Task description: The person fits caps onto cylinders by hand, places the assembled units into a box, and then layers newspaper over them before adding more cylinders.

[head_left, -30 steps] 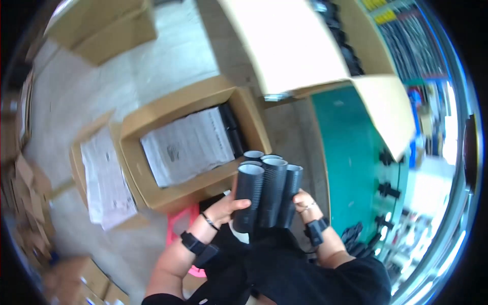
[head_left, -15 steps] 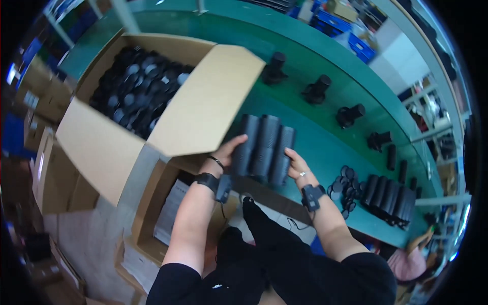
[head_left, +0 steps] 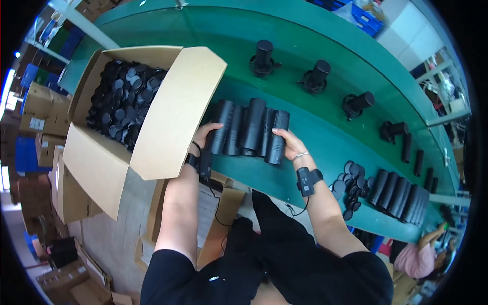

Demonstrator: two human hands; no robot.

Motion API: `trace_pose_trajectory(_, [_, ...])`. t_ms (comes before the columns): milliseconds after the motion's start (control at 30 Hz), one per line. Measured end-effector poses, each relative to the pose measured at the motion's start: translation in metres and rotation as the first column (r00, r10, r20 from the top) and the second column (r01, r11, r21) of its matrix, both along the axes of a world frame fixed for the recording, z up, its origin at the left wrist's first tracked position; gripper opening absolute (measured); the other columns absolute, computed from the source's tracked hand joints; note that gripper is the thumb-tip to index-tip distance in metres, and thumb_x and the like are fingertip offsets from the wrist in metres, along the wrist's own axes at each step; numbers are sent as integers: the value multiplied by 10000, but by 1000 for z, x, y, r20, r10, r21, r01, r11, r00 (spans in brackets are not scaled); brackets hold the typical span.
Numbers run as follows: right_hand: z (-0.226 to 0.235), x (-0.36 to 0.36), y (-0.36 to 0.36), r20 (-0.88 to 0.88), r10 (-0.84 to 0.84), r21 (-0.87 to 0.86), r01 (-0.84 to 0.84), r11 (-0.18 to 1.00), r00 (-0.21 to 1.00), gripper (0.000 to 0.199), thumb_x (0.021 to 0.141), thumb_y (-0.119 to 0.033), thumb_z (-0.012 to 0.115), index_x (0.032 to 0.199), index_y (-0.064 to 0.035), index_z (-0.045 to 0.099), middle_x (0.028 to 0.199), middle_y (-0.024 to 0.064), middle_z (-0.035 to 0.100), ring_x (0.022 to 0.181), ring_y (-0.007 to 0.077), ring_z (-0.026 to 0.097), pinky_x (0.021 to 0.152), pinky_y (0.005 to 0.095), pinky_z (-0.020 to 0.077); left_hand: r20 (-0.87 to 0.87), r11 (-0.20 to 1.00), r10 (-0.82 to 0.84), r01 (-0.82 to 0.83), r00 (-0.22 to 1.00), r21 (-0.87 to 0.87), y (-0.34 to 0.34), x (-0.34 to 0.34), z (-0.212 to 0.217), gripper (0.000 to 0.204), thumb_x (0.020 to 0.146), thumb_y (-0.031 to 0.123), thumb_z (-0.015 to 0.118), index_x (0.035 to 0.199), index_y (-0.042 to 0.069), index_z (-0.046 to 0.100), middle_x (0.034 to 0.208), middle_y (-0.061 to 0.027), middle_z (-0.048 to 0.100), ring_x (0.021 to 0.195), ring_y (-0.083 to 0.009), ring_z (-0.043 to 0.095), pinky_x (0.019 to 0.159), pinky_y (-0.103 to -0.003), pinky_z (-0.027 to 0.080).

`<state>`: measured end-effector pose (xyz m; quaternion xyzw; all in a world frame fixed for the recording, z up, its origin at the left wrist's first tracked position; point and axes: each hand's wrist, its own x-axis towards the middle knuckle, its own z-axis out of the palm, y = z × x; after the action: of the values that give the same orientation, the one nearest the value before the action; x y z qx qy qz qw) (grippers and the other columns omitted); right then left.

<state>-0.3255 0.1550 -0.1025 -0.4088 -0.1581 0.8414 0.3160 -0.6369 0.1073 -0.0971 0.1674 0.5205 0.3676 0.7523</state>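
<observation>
A side-by-side bunch of several black cylindrical housings (head_left: pixel 252 124), some with perforated walls, is squeezed between my two hands over the green bench. My left hand (head_left: pixel 204 134) presses on the leftmost one, thumb across its front. On the rightmost housing, my right hand (head_left: pixel 290 144) has its thumb on the front; its other fingers are partly hidden. The housings stand nearly upright, some set further back than others. Whether their lower ends rest on the bench I cannot tell.
Left of my hands, an open cardboard box (head_left: pixel 175 101) holds many black discs (head_left: pixel 122 101). Black cylinders on mounts (head_left: pixel 316 76) line the back of the green bench (head_left: pixel 315 137). Loose discs (head_left: pixel 351 183) and more housings (head_left: pixel 396 195) lie at right. Another person (head_left: pixel 417 259) is at far right.
The bunch, held between both hands, has moved toward the bench and spread, showing more housings behind the front ones. My view has shifted, with the disc box now further left.
</observation>
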Motion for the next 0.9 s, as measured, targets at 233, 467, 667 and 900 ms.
trace_pose_trajectory(233, [-17, 4, 7, 303, 8, 212, -76, 974, 953, 666, 769, -86, 713, 1334, 0, 370, 1140, 127, 563, 1030, 228, 563, 871, 361, 486, -460, 992, 19, 43, 888, 122, 9, -69, -89, 820, 729, 249, 798, 1407, 91, 363, 1263, -117, 529, 1151, -230, 513, 952, -354, 448])
trace_pose_trajectory(467, [-47, 40, 4, 890, -182, 379, -456, 806, 418, 892, 788, -277, 704, 1459, 1, 185, 1290, 285, 446, 1175, 378, 481, 1013, 407, 381, -947, 949, -45, 311, 319, 60, 5, -22, -69, 1020, 707, 193, 781, 1483, 75, 130, 1378, -234, 413, 1261, -313, 445, 1036, -381, 383])
trace_pose_trajectory(667, [-60, 41, 3, 796, -261, 523, -401, 752, 547, 920, 776, -318, 738, 1459, -9, 205, 1261, 303, 481, 1160, 385, 511, 990, 395, 410, -920, 965, -14, 246, 391, 90, -4, -14, -40, 963, 766, 267, 744, 1493, 150, 123, 1396, -284, 378, 1282, -350, 430, 1041, -404, 383])
trace_pose_trajectory(900, [-34, 45, -22, 757, -163, 490, -385, 782, 633, 900, 811, -239, 733, 1470, -8, 166, 1142, 233, 580, 1008, 263, 604, 859, 336, 486, -953, 943, -136, 330, 271, -41, -31, 14, 5, 1349, 526, 525, 861, 1506, 243, -22, 1518, -286, -4, 1391, -494, 52, 1078, -604, 222])
